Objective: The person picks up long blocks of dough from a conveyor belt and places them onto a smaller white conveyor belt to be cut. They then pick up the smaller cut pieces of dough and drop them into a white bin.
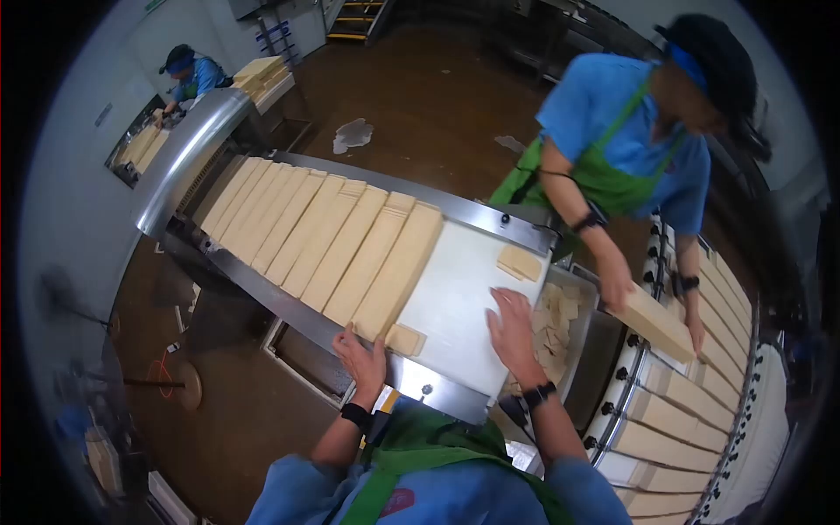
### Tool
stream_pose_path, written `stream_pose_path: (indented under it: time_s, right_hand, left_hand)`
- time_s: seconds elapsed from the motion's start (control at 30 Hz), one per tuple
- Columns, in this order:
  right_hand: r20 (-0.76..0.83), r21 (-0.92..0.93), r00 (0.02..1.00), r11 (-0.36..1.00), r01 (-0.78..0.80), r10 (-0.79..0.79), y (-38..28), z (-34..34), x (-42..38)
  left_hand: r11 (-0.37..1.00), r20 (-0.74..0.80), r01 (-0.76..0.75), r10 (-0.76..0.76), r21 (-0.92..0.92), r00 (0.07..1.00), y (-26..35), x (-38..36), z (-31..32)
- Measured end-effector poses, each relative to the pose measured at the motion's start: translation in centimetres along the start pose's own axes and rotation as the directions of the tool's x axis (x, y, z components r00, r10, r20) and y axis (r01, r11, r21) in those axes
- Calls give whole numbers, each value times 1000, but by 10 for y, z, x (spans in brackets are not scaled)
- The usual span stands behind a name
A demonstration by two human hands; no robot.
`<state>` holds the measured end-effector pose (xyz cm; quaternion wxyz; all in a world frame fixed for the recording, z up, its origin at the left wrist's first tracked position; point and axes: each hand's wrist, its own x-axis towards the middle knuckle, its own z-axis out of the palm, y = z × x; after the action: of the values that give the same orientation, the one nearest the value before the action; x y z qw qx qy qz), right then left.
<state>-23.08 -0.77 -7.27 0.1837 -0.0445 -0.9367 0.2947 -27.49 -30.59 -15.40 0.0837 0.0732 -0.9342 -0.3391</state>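
Note:
Long pale stacks of thin rectangular pieces lie side by side across a white conveyor with metal side rails. My left hand is at the near rail, fingers apart, its fingertips at the near end of the last stacks. Beside it lies a small loose pile of pieces. Over the right part of the white surface, my right hand is spread and holds nothing. Another small pile lies beyond it, near the far right corner.
At the right, a co-worker holds a long stack over a second conveyor with more stacks. A bin of broken pieces stands between the conveyors. A metal hood covers the far left end; another person works behind it.

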Motion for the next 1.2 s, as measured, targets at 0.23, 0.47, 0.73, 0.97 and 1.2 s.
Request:
stream_pose_path:
  time_s: [0.23, 0.47, 0.73, 0.97, 1.2]
  right_hand:
    - [141, -21, 989, 999, 49, -45, 18, 141, 160]
    - [236, -296, 970, 955, 10, 63, 20, 182, 219]
    - [270, -510, 925, 854, -96, 266, 4, 183, 240]
    - [74, -341, 973, 923, -179, 217, 65, 134, 173]
    - [-119, -451, 906, 791, -414, 406, 91, 47, 68]
  left_hand:
    - [992, 159, -73, 89, -100, 983, 10, 29, -1]
    - [991, 245, -20, 52, -132, 968, 15, 34, -8]
    - [997, 309, 22, 3, -78, 951, 21, 39, -4]
    - [998, 360, -61, 52, 12, 931, 32, 40, 8]
    - [933, 576, -348, 332, -87, 747, 59, 64, 5]
